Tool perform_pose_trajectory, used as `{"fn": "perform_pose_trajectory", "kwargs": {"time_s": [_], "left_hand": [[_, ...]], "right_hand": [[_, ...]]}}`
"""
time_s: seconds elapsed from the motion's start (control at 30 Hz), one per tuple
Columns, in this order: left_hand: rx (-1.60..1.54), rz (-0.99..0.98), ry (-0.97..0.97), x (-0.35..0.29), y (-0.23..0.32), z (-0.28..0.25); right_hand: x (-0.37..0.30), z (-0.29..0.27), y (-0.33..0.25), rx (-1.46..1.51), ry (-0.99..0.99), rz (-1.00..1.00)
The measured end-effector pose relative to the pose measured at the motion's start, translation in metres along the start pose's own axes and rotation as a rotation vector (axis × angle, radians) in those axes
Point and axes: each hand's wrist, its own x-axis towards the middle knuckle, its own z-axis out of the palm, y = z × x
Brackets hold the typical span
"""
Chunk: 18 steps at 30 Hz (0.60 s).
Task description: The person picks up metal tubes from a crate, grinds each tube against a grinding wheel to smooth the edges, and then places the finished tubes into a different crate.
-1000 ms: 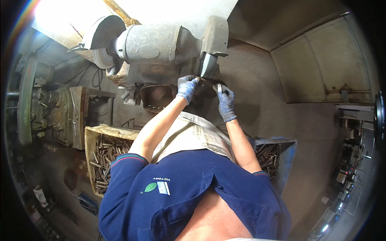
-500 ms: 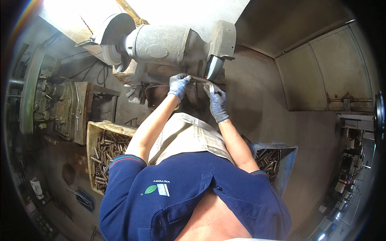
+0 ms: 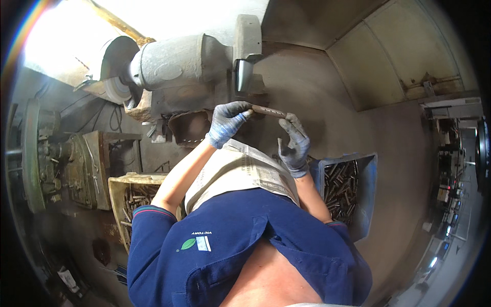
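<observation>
A short brown metal tube (image 3: 269, 111) with light marks along its side is held nearly level in front of me, below the bench grinder (image 3: 171, 61). My left hand (image 3: 228, 122), in a blue-grey work glove, pinches its left end between thumb and fingers. At the other end, the fingertips of my gloved right hand (image 3: 295, 142) touch the tube, while the thumb stands well apart. The tube is clear of the grinder's right-hand wheel guard (image 3: 247, 43), under which a shiny metal piece (image 3: 244, 75) shows.
To my left stands a yellowish bin (image 3: 118, 197) of metal pieces; a blue bin (image 3: 369, 197) of similar pieces stands to my right. A grinding wheel (image 3: 117, 89) is exposed at the grinder's left end. Green machinery (image 3: 76, 158) stands at far left, and a newspaper-like sheet (image 3: 240, 171) covers my lap.
The tube has come away from the grinder's right end, nearer to me. My right hand's thumb has spread away from it. The view has shifted, so the grinder appears further left.
</observation>
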Motion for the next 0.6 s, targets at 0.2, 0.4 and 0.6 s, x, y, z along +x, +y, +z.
{"fn": "perform_pose_trajectory", "kwargs": {"time_s": [0.2, 0.4, 0.6], "left_hand": [[0.023, -0.094, -0.079, -0.004, -0.022, -0.014], [-0.111, -0.264, 0.179, -0.058, -0.023, -0.065], [0.024, -0.265, 0.366, -0.107, -0.029, -0.106]], "right_hand": [[-0.049, -0.097, -0.037, -0.282, 0.104, 0.357], [-0.167, -0.221, -0.027, -0.895, -0.097, 0.595], [-0.104, -0.153, 0.011, -0.538, -0.090, 0.503]]}}
